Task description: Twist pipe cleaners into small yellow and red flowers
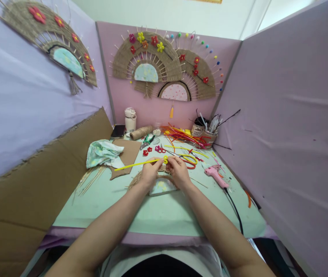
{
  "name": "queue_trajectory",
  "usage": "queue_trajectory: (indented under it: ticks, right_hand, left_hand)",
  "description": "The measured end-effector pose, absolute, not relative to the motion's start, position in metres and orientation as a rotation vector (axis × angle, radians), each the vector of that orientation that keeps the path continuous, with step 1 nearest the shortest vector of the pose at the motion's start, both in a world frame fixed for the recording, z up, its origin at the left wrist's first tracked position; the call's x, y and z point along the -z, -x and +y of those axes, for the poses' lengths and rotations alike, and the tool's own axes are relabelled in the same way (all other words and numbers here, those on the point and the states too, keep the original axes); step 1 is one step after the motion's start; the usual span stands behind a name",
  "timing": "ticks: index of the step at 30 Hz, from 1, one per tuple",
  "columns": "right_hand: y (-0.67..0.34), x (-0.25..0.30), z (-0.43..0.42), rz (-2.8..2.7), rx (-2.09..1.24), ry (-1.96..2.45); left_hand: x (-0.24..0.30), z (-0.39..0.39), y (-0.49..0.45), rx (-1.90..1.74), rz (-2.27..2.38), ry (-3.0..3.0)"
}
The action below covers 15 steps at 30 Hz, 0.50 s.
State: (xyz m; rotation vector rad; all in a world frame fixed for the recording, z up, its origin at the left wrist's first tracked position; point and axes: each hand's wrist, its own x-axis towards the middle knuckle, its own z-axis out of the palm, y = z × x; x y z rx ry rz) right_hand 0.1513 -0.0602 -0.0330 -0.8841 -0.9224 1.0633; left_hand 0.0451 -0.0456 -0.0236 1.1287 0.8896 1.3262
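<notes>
My left hand (150,172) and my right hand (178,171) meet over the middle of the green table (158,213). Both pinch a yellow pipe cleaner (135,164), whose long end sticks out to the left. Between my fingertips it curls into a small loop. Under my hands lies a half-made jute fan (161,185) with a pale patterned centre, partly hidden by my hands. Small red pipe-cleaner flowers (147,151) lie just beyond my hands.
A pink glue gun (215,175) with a black cord lies to the right. Scissors (182,156), loose pipe cleaners (182,136), a twine spool (140,132), a tool cup (208,136), folded cloth (104,153), skewers (90,180) and cardboard (37,184) surround the work. Finished fans (148,61) hang on the walls.
</notes>
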Motion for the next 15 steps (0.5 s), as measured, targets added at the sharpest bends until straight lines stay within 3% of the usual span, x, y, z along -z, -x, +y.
queue_trajectory:
  ticks: [7, 15]
  right_hand:
    - [-0.16, 0.022, -0.066, -1.056, -0.918, 1.073]
    - [-0.152, 0.024, -0.067, -0.981, -0.87, 1.081]
  left_hand:
    - [0.018, -0.053, -0.04, -1.274, 0.998, -1.486]
    - [0.025, -0.046, -0.045, -1.331, 1.016, -1.368]
